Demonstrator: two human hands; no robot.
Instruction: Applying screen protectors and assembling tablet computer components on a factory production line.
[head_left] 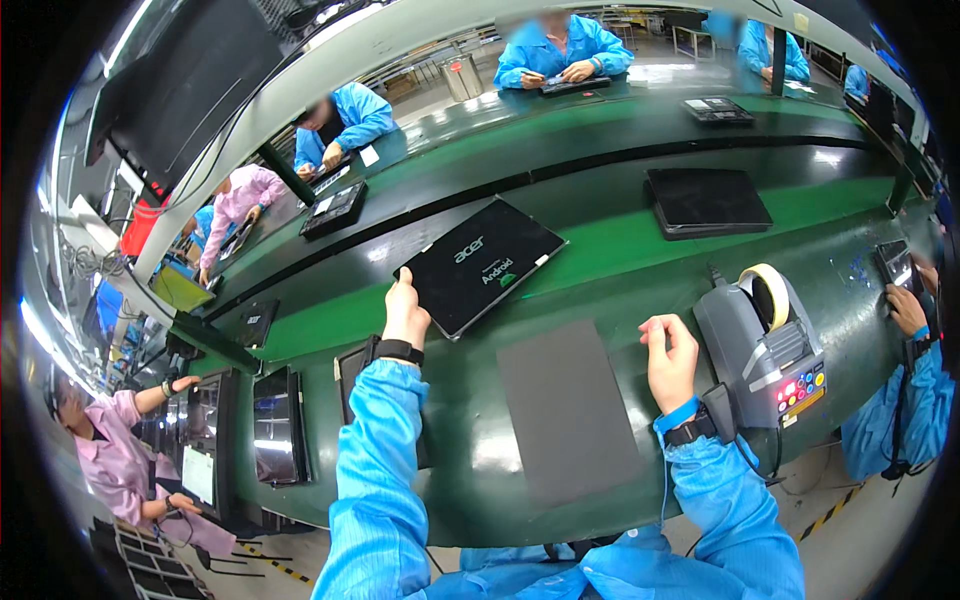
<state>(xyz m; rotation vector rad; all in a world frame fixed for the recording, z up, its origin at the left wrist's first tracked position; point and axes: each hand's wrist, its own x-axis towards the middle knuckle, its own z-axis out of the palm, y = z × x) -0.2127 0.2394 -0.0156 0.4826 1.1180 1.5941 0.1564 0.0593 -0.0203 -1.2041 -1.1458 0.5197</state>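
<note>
My left hand [405,312] is closed on the near left edge of a tablet screen [485,265], its thumb on top. The screen is lit, with a white logo and a small green figure on black, and pale tabs show on its edges. It lies tilted over the green strip of the bench. My right hand [670,362] is curled closed above the bench, and nothing shows in its fingers. Just right of it stands a grey tape dispenser [745,345] with a cream roll and coloured buttons. A dark grey mat [570,420] lies between my forearms.
A black device [710,203] rests beyond the dispenser. Dark panels [280,425] stand at the left, and another lies partly under my left forearm. Co-workers in blue and pink sit along the far side [565,55] and at both ends. A metal beam crosses overhead.
</note>
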